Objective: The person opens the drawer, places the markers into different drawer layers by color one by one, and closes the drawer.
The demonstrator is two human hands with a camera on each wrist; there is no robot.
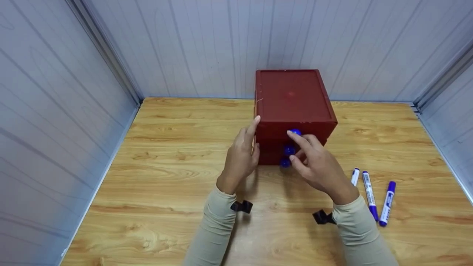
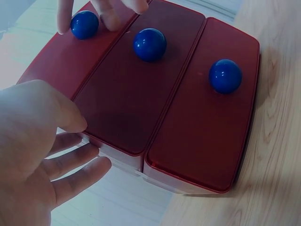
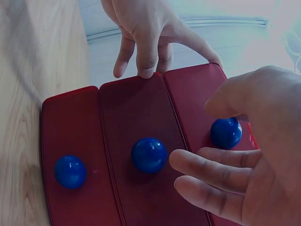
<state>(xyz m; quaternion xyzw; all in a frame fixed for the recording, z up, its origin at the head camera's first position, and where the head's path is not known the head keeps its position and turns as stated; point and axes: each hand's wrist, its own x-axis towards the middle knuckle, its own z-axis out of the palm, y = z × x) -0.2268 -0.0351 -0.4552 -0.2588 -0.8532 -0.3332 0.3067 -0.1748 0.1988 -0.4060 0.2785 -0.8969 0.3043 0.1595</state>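
One cabinet (image 1: 293, 101), head view, near table (image 1: 177, 155) back edge; left hand (image 1: 240, 157) on its left side, fingers outstretched. Left wrist: right hand (image 2: 105, 13) flanks top knob (image 2: 84, 25); grip, we cannot tell. Right wrist: middle knob (image 3: 149, 155) beside fingers; we'd avoid it.

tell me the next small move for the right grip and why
Probably close the right grip around the top blue knob: its fairly straight fingers sit on either side without clearly pinching it, while the left grip touches the left edge of the red cabinet and might steady it.
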